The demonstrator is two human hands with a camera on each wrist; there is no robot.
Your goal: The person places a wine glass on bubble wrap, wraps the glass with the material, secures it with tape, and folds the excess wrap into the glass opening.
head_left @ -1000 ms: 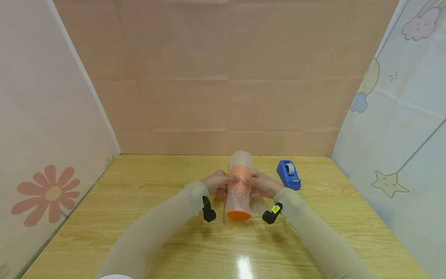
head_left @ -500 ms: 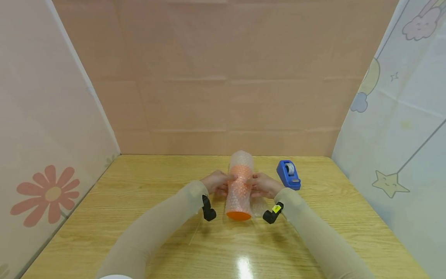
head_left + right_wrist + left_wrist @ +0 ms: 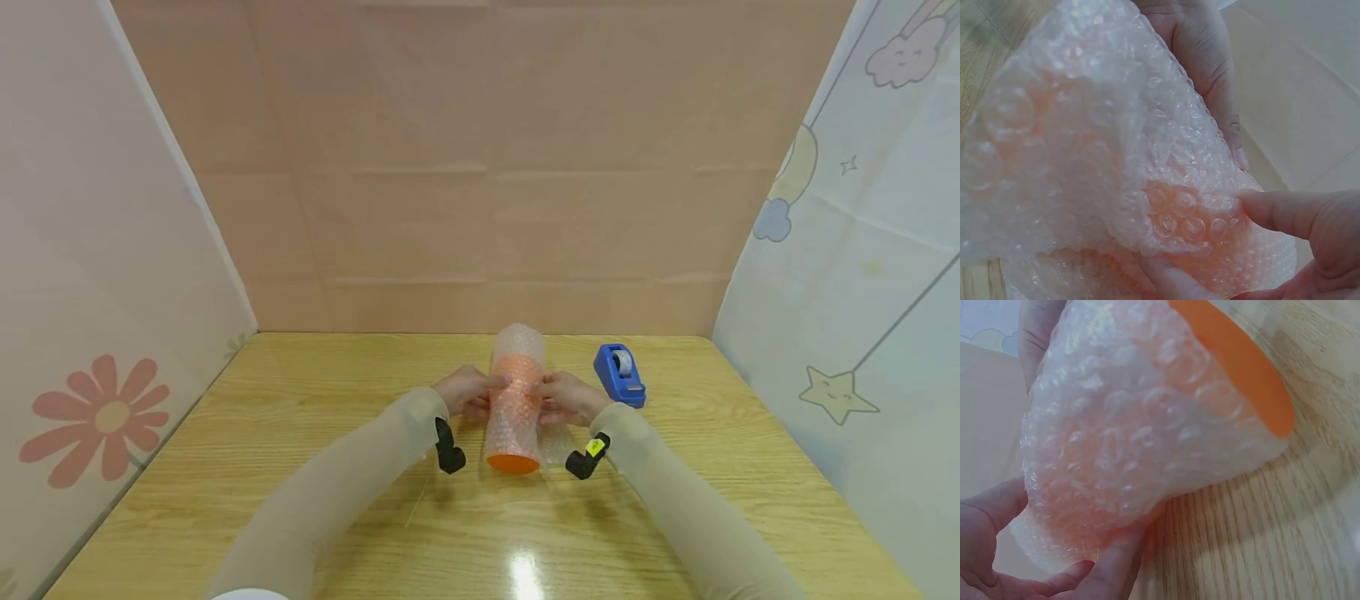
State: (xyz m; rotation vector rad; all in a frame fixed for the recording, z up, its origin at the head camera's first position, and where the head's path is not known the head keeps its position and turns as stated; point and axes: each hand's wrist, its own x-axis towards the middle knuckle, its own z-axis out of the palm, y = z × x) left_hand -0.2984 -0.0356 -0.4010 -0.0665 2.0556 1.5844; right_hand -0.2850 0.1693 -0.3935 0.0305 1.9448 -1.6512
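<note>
An orange object [image 3: 513, 464], roughly a tube with a flat orange end toward me, lies on the table in bubble wrap [image 3: 517, 417]. Its narrower middle is between my two hands. My left hand [image 3: 465, 389] grips it from the left, thumb on top and fingers low on the side, as the left wrist view shows. From the right, my right hand [image 3: 572, 397] holds it in a like way. In the right wrist view a loose edge of bubble wrap [image 3: 1072, 181] overlaps the layer beneath, with right-hand fingers [image 3: 1169, 281] under it. What the orange object is cannot be told.
A blue tape dispenser [image 3: 621, 375] with a roll of tape stands right of the wrapped object. Some clear wrap [image 3: 557, 446] lies flat beside the object's right side. The wooden table [image 3: 322, 392] meets a pinkish back wall [image 3: 480, 208] and patterned side walls.
Both hands keep their grip on the wrapped object, with the left fingers and thumb shifted very slightly. The object and the tape dispenser stay in place.
</note>
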